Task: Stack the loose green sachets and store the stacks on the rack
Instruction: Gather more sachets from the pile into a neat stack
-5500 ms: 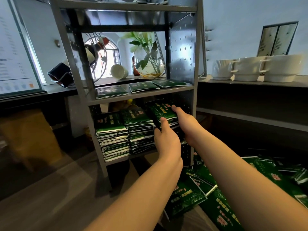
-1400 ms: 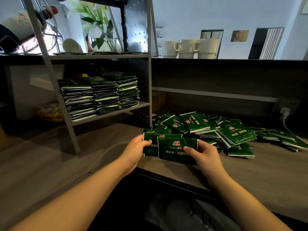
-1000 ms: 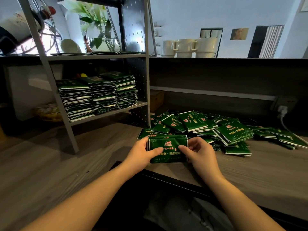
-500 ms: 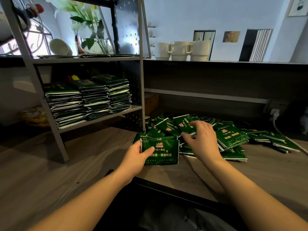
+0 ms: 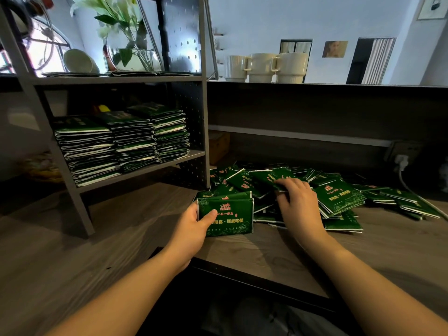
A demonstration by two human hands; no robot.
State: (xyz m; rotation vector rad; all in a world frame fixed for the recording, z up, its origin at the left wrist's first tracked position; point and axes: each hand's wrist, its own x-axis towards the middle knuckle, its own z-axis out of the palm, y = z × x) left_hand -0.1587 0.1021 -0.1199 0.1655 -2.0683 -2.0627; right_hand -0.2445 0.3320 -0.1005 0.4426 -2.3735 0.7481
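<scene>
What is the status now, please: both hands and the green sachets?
Left hand grips small green sachet stack on wooden counter. Right hand pinches sachet in loose pile. Nothing in the way.

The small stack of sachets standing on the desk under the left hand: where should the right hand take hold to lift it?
On the free right short edge. The small stack stands on its long edge, its printed face toward the camera, and the left hand already grips its left end. The right hand could probably come in from the right and pinch front and back faces, squaring the sachets.
</scene>
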